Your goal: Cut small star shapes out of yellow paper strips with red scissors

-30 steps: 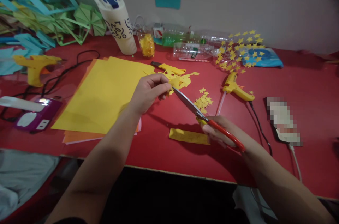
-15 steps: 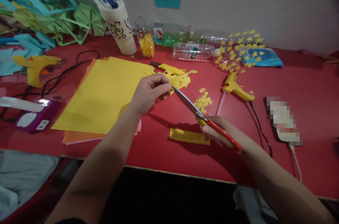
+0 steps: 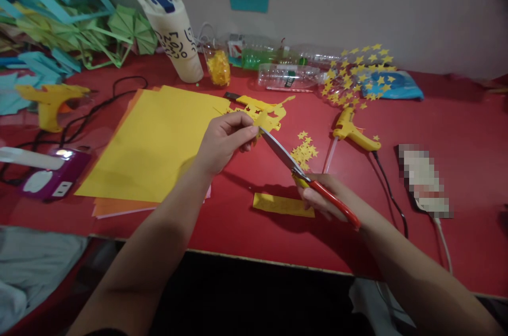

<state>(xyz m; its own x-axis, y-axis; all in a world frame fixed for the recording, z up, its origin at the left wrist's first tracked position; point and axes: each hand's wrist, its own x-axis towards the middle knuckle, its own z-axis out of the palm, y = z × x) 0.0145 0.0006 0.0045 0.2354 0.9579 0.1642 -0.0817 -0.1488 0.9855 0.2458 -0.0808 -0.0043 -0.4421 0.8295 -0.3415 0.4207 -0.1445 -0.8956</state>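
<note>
In the middle of the view, my left hand point(image 3: 232, 137) pinches a piece of yellow paper point(image 3: 270, 120) between thumb and fingers. Its outline blends with the yellow scraps behind it, so its full shape is unclear. My right hand point(image 3: 317, 198) grips a pair of scissors with red handles point(image 3: 280, 150), the blade tips reaching the paper beside my left thumb. Small yellow paper stars point(image 3: 305, 151) lie in a heap just beyond the scissors. Below the blades rests a yellow paper strip point(image 3: 282, 205), nearest my right hand.
Yellow sheets point(image 3: 154, 140) lie stacked at left over orange ones. Behind stand a white tumbler point(image 3: 174, 34), a cup of yellow pieces point(image 3: 219, 67) and plastic bottles point(image 3: 289, 76). A yellow glue gun point(image 3: 355, 132) and a phone point(image 3: 424, 180) lie at right; another glue gun point(image 3: 50, 103) is at left.
The yellow paper at my left fingertips has tilted, its thin end pointing higher. Both hands stay almost in place, with the scissor tips still by the left thumb.
</note>
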